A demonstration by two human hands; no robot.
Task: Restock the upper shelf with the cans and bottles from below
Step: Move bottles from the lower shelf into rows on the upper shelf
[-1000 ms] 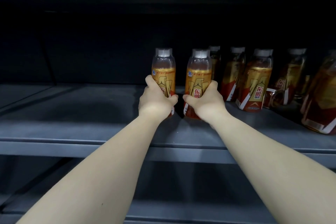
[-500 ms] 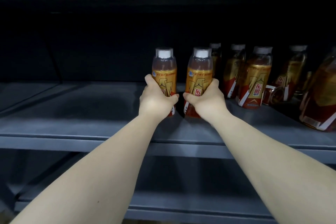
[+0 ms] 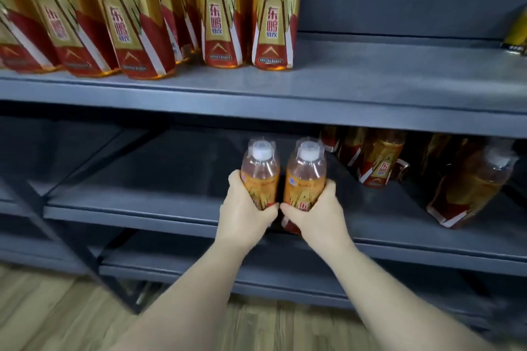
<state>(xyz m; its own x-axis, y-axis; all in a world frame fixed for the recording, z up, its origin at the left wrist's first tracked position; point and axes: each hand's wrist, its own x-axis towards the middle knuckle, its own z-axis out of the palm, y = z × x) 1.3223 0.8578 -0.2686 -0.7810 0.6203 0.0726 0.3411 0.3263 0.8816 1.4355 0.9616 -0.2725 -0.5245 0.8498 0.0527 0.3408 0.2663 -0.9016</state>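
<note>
2 bottles gripped side by side at the front edge of the lower shelf (image 3: 142, 204).
The left hand (image 3: 245, 218) is wrapped round the left bottle (image 3: 260, 177) and the right hand (image 3: 318, 218) round the right bottle (image 3: 306, 177), thumbs almost touching. More bottles (image 3: 379, 164) sit at 3 o'clock on the same shelf. At 11 o'clock, a stocked row (image 3: 219, 23) stands on the upper shelf (image 3: 370, 80).

Your upper shelf (image 3: 399, 77) lies bare at the frame's upper right; the bottle row (image 3: 216, 14) fills its left half, and a yellow item (image 3: 517, 34) sits far right.
</note>
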